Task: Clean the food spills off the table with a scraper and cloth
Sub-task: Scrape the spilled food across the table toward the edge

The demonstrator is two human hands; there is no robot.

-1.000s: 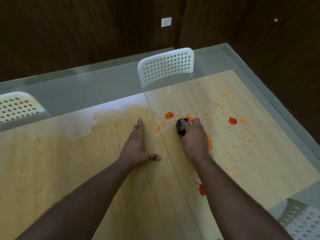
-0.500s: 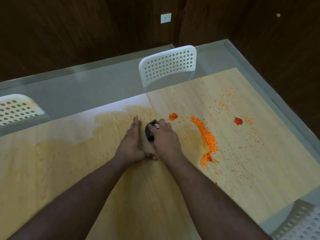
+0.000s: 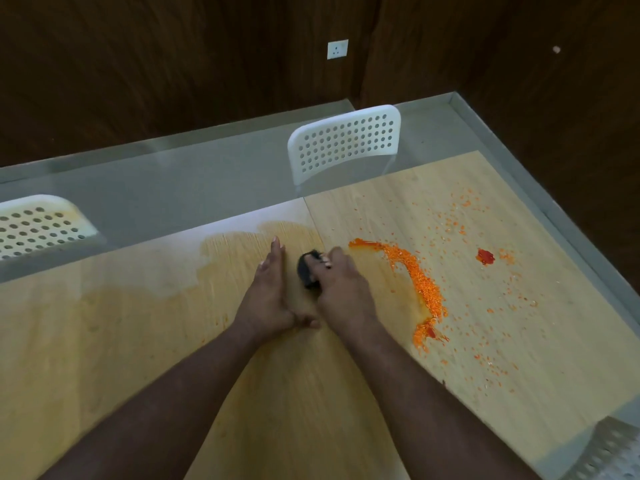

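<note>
My right hand [image 3: 343, 285] grips a black scraper [image 3: 307, 270] at the seam between two wooden table panels [image 3: 138, 341]. Flat beside it lies my left hand [image 3: 268, 292], fingers straight, palm pressing the wood. To the right of the scraper a curved ridge of orange crumbs [image 3: 420, 285] runs from a smeared orange streak [image 3: 363, 243] down to a small pile with red sauce [image 3: 427, 332]. A red sauce blob [image 3: 485, 256] sits further right among scattered orange specks. No cloth is in view.
A white perforated chair [image 3: 346, 143] stands behind the table's far edge, another chair [image 3: 34, 223] at far left, a third [image 3: 613, 452] at the bottom right corner. A damp, lighter patch [image 3: 166, 271] marks the left panel. Dark wood walls surround the grey floor.
My right hand with the scraper slid left from the spill to beside my left hand, leaving the crumbs gathered in a curved ridge. The orange blob near the seam is now smeared.
</note>
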